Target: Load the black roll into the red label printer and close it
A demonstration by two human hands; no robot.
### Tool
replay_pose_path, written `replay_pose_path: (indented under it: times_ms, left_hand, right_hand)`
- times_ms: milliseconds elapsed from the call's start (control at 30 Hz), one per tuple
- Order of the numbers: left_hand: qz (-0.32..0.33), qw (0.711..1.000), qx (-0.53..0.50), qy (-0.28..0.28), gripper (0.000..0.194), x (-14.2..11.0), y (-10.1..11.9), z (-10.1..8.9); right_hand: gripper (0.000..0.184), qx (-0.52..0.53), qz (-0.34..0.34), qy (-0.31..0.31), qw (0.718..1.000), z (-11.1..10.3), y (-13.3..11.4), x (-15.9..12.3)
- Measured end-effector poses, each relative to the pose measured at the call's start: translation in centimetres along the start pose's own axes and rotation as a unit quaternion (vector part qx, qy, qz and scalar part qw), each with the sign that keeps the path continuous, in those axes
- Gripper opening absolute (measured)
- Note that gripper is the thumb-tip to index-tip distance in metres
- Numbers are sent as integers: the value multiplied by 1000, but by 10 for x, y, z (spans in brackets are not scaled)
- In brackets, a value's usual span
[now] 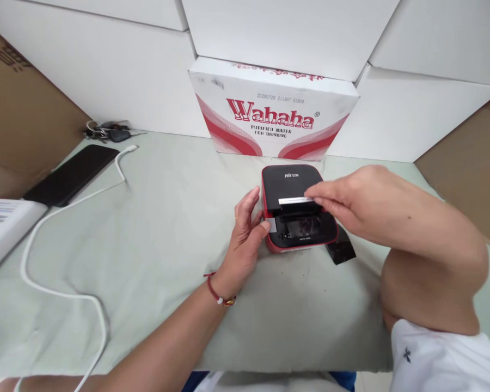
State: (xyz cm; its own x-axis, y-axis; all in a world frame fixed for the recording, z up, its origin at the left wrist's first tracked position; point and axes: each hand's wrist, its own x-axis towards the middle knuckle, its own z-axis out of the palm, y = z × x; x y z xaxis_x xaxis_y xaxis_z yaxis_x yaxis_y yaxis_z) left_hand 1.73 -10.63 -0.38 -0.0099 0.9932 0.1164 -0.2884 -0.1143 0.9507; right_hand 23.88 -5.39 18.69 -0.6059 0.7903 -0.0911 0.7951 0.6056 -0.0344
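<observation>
A small black device with red sides [293, 182] sits on the cloth, with lettering on its lid and a glossy dark panel at its front. My left hand [245, 239] grips its left side, the thumb pressing a small grey piece [272, 225] at the corner. Thumb and forefinger of my right hand [351, 198] pinch the right end of a thin silvery-white strip [292, 201], which lies across the device at the lid's front edge. A dark, flat, shiny piece [341, 246] rests on the cloth at the device's right.
A Wahaha water carton [273, 117] stands behind the device against white boxes [139, 71]. On the left lie a black phone [71, 174], keys [110, 130], a white cable [61, 291] and a white box [8, 228]. Brown cardboard [469, 163] borders the right.
</observation>
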Motion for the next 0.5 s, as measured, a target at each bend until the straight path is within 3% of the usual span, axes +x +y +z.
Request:
replay_pose_path:
  times_ms: [133, 333, 400, 500]
  left_hand:
    - [16, 997, 73, -24, 43, -1, 7, -3]
    - [8, 1000, 30, -5, 32, 3, 7, 0]
    - [4, 1000, 9, 3, 38, 6, 6, 1]
    - [-18, 998, -40, 36, 66, 9, 6, 2]
  right_hand:
    - [21, -58, 4, -121, 991, -3, -11, 6]
    - [31, -50, -4, -129, 990, -14, -19, 12]
    - [33, -23, 4, -141, 990, -16, -16, 14]
    - [36, 5, 6, -127, 992, -18, -9, 14]
